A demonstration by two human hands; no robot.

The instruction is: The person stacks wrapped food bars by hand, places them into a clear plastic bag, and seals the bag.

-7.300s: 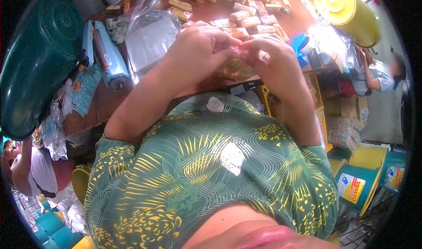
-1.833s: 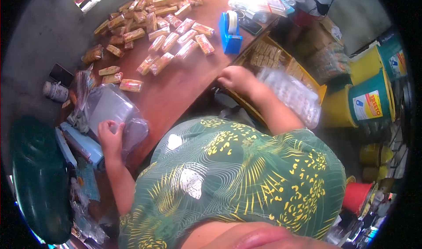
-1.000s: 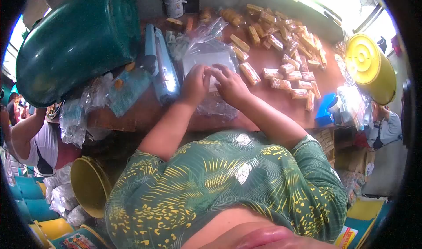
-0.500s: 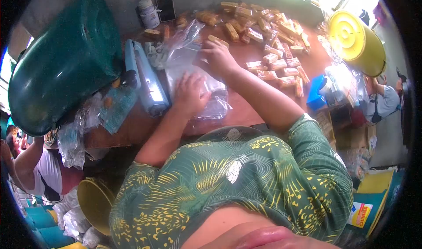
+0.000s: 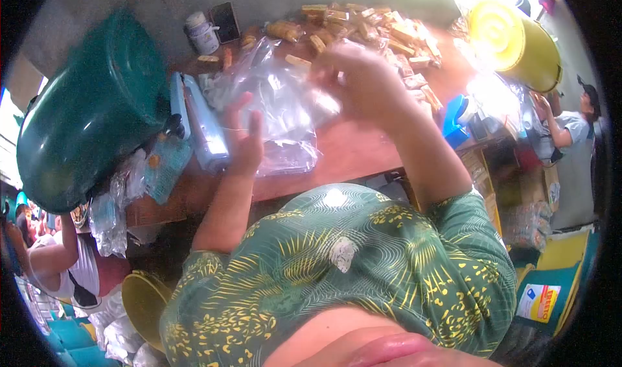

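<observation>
In the head view, the left hand (image 5: 246, 137) is raised left of the centre of the frame, at the left edge of the clear bags (image 5: 285, 143), its grip spread with thumb and fingers apart. The right hand (image 5: 356, 78) is above the middle of the frame, blurred, over the desk (image 5: 356, 152). Its fingers are bent near the upper right part of the bags; whether its grip pinches the plastic, I cannot tell. The bags lie crumpled on the desk, between and below the hands. Wrapped packets (image 5: 405, 36) are heaped loosely at the upper middle of the frame, partly behind the right hand. Just left of the bags is a blue sealer (image 5: 206, 124), with a big green tub (image 5: 91, 117) farther left. A jar (image 5: 202, 35) and a phone (image 5: 225, 23) sit at the upper left. A blue tape dispenser (image 5: 456, 126) is right of centre, below a yellow bucket (image 5: 518, 46) at the upper right. One person (image 5: 567, 130) shows at the right edge, another (image 5: 61, 263) at the lower left.
</observation>
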